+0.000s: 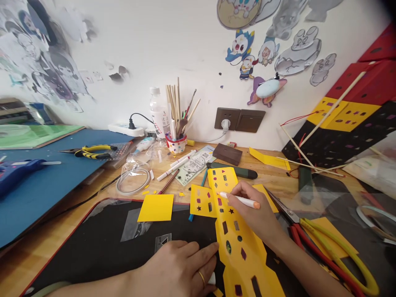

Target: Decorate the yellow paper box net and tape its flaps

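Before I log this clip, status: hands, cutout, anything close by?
Right hand gripping orange-ended white marker, tip at perforated yellow paper cutout. Left hand at cutout's left edge. Scissors close beside right forearm.

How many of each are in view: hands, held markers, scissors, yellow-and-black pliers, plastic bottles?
Hands, left hand and right hand: 2
White marker, held: 1
Scissors: 1
Yellow-and-black needle-nose pliers: 1
Plastic bottle: 1
Total: 6
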A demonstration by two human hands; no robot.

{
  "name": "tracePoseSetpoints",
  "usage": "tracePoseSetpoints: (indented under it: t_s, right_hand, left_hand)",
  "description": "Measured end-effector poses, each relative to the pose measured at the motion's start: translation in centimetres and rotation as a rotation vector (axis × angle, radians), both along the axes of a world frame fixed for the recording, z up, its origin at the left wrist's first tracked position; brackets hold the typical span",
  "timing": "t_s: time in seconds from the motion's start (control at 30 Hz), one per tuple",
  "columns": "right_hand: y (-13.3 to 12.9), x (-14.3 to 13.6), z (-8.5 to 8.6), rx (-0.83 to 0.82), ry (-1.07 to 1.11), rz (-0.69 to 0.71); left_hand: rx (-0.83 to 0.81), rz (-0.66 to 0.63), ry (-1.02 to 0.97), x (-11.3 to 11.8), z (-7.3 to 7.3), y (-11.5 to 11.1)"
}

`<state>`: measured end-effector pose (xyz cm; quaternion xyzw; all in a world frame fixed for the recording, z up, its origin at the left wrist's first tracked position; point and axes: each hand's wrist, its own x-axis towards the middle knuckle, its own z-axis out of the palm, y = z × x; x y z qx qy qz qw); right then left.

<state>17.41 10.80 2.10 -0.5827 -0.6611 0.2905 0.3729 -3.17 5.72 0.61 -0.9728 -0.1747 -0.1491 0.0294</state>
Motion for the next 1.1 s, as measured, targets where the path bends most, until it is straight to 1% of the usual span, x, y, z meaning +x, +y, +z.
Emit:
tracePoseSetpoints:
  t_s: [0.4,0.77,1.1]
  right_hand:
    - [-0.06,-0.1,0.1,0.004,-0.012,-0.011]
    - [0.04,-0.04,0.1,0.009,-0.023,-0.009]
    - [-0.08,0.01,0.13,0.003,-0.001,-0.038]
  left_hand:
    - [-0.01,0.008,0.018,-0.02,0.33,-0.14]
    - [-0.002,0.015,0.015,0.07,0.36,-0.04]
    - [-0.008,0.006,0.01,0.14,0.3,0.01]
